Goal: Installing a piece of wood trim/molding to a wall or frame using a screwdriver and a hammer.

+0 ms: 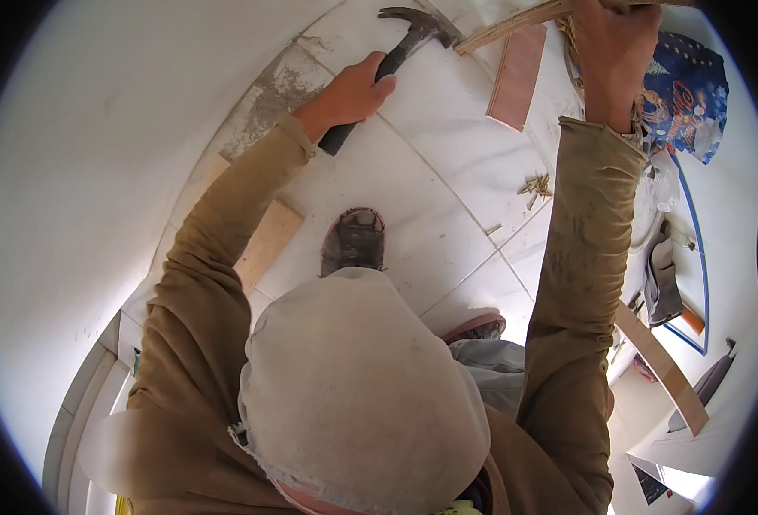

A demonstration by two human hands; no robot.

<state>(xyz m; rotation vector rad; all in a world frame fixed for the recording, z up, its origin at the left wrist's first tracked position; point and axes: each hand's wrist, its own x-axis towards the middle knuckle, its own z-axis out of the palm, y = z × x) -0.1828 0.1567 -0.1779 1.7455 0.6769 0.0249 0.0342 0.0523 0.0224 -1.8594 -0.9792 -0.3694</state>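
Observation:
My left hand (349, 96) is closed around the dark handle of a claw hammer (406, 47), high up near the head. The hammer's face is close to the end of a narrow wooden strip (516, 24); whether they touch, I cannot tell. At the top right, my right hand (617, 47) is wrapped around that strip, its fingers partly hidden. Below the strip, a reddish plywood piece (516, 79) lies on the tiles. A small heap of thin brownish pieces (535, 187), too small to name, lies left of my right sleeve.
White floor tiles (430, 219) meet a white wall (96, 154) at left. A wooden board (272, 245) lies by my left forearm. On the right are a blue printed bag (688, 94), a long wooden strip (664, 369) and a blue edge or tube (697, 223). My shoe (353, 240) stands mid-floor.

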